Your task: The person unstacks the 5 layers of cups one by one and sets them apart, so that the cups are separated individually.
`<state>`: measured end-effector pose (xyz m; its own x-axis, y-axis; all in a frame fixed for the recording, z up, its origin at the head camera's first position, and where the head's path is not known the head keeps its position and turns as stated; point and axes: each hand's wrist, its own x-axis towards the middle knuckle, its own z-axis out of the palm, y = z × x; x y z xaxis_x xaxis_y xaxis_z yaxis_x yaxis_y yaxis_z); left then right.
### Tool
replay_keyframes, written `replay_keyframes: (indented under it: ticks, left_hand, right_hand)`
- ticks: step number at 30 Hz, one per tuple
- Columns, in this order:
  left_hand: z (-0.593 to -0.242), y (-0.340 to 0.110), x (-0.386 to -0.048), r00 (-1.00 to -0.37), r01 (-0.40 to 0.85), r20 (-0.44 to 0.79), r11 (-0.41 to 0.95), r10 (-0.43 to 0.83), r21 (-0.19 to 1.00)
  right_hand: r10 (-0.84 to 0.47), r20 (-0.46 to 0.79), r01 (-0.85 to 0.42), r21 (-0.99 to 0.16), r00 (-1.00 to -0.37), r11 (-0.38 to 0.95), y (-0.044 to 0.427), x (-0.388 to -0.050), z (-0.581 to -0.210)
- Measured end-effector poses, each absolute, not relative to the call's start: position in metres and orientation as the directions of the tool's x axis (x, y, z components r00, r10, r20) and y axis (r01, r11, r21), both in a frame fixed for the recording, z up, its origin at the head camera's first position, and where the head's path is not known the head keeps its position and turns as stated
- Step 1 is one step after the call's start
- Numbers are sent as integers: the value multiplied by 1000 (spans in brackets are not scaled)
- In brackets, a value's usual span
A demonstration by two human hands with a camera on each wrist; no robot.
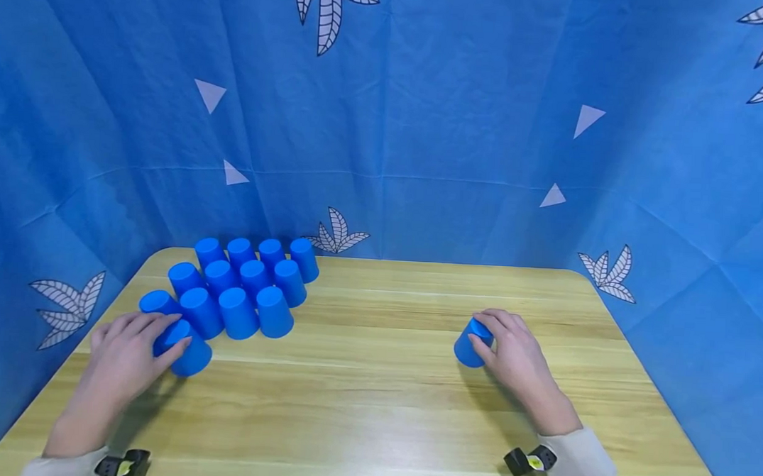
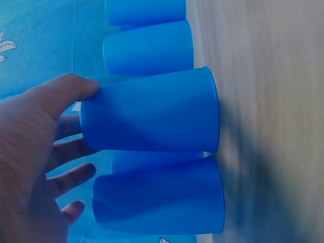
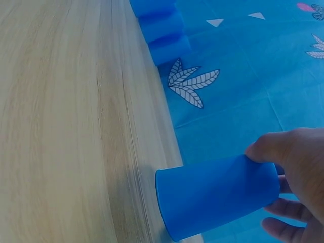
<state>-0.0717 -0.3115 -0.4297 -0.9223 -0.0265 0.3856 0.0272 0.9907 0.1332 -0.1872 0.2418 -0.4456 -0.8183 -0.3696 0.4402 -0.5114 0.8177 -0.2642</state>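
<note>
At the table's front left, my left hand (image 1: 123, 354) holds a blue plastic cup (image 1: 193, 359) by its upper end. The cup stands upside down. In the left wrist view the thumb lies on the near side of that cup (image 2: 152, 111), with fingers partly hidden behind it. Another blue cup (image 2: 159, 197) stands beside it, close to the spread fingertips. Away to the right, my right hand (image 1: 522, 358) grips a single upside-down blue cup (image 1: 468, 350) between thumb and fingers. That cup (image 3: 215, 197) has its wide rim at or near the tabletop; contact is unclear.
Several upside-down blue cups (image 1: 237, 315) stand in slanted rows on the left of the wooden table (image 1: 361, 407). Blue patterned cloth (image 1: 425, 126) hangs behind the table and along both sides. A black strap device (image 1: 530, 460) sits on each wrist.
</note>
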Motion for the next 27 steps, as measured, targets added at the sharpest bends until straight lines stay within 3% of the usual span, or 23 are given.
replay_keyframes:
  ticks: [15, 27]
  left_hand:
    - [-427, -313, -74, -933, 40, 360, 988, -16, 148]
    - [-427, -312, -74, -931, 57, 365, 986, -5, 158]
  right_hand:
    - [-397, 360, -493, -231, -844, 839, 241, -184, -436]
    - [-498, 370, -587, -181, -784, 789, 201, -183, -423]
